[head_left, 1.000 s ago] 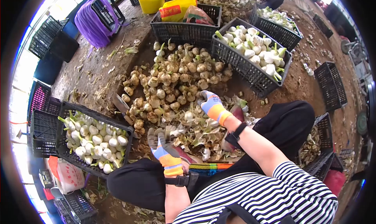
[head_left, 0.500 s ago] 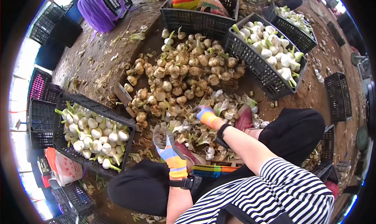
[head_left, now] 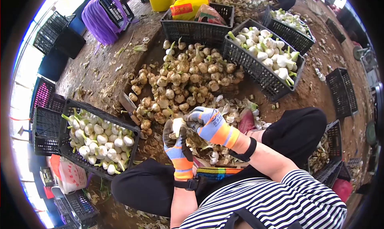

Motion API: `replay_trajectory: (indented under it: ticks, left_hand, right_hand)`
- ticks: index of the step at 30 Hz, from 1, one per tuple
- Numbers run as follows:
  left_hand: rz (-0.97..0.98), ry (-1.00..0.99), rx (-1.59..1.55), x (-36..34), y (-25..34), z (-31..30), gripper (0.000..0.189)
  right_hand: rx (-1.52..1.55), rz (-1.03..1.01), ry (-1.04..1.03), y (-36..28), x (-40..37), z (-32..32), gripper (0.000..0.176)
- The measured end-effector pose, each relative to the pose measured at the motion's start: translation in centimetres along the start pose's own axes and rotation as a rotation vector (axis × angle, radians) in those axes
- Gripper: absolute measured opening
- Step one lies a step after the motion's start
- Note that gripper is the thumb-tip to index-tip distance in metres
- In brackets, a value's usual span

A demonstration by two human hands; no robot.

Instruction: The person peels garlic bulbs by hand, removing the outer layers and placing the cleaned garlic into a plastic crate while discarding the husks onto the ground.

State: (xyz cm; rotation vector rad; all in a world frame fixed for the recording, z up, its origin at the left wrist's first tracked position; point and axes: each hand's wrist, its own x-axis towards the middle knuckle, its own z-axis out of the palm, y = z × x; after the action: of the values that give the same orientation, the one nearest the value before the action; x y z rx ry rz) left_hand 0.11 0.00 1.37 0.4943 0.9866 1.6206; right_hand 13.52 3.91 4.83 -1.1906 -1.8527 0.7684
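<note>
A pale garlic bulb (head_left: 177,127) stands in the fingers of my left hand (head_left: 174,145), which wears a grey, blue and orange work glove and is closed round it. My right hand (head_left: 214,127), gloved alike, has its curled fingers pressed to the bulb's right side; the fingertips are partly hidden. Just beyond both hands lies a heap of unpeeled garlic (head_left: 180,77) with brown, dirty skins. Loose husks (head_left: 232,111) are scattered by my right hand and between my shoes.
Crates of cleaned white garlic stand at left (head_left: 66,139) and upper right (head_left: 260,75). A knife-like blade (head_left: 127,102) with a wooden handle lies at the heap's left edge. Behind the heap a black crate (head_left: 196,31) holds a yellow bag (head_left: 188,7). Purple strapping (head_left: 98,19) sits farther back.
My right hand has come from the husks to meet my left. A garlic bulb now shows between them, and my left fingers have closed round it. The view has shifted slightly.
</note>
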Motion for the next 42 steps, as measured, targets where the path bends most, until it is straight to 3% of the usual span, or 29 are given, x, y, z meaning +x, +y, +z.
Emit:
replay_trajectory:
  ticks: [2,11,13,15,18,20,21,24,26,28,29,32,38,42]
  left_hand:
    - [0.091,0.06,0.031,-0.5,0.3,0.4,0.051]
    - [0.156,-0.055,0.086,-0.4,0.5,-1.2,0.045]
    - [0.149,-0.06,0.127,-0.4,0.7,-0.5,0.045]
    - [0.176,0.045,0.181,-0.4,0.4,0.3,0.043]
    - [0.253,0.01,0.184,-0.3,-0.4,-1.0,0.042]
    - [0.214,0.004,0.129,-0.7,-0.4,-1.0,0.039]
    - [0.154,0.037,0.106,-0.6,-0.2,-1.2,0.038]
    - [0.097,0.07,0.042,-0.5,-0.2,-1.1,0.034]
    - [0.119,0.118,0.096,-0.7,-0.1,-0.8,0.031]
    - [0.133,0.108,0.062,-1.1,0.2,-0.1,0.029]
    - [0.161,0.098,0.102,-1.4,0.2,0.0,0.027]
    - [0.215,0.081,0.129,-1.8,0.3,0.6,0.024]
    - [0.02,0.161,0.069,-1.7,-0.5,-0.5,0.022]
    - [0.037,0.15,0.058,-1.5,-0.3,-0.8,0.02]
  right_hand:
    - [0.1,0.056,-0.003,-1.3,-0.4,-0.4,0.025]
    - [-0.221,0.014,-0.036,-2.6,-0.4,-0.1,0.017]
    - [-0.034,0.061,0.096,-1.5,-0.5,0.8,0.017]
    - [0.055,0.135,0.106,-1.2,-0.6,1.5,0.017]
    - [0.165,0.233,0.112,-1.3,-1.2,2.1,0.015]
    - [0.255,0.186,0.134,-1.0,-1.4,2.6,0.014]
    - [0.351,0.295,0.043,-0.9,-1.2,2.2,0.014]
    - [0.541,0.431,0.037,-0.9,-1.3,1.7,0.016]
    - [0.621,0.349,0.044,-0.4,-1.8,2.2,0.015]
    - [0.066,0.068,0.084,-1.5,-2.0,1.5,0.015]
    - [-0.031,0.076,0.061,-2.1,-2.0,1.1,0.016]
    - [-0.162,0.049,0.083,-2.4,-1.7,1.2,0.017]
    - [-0.364,0.069,-0.117,-2.4,-1.1,1.6,0.038]
    - [-0.433,0.089,-0.289,-2.9,-0.3,1.1,0.046]
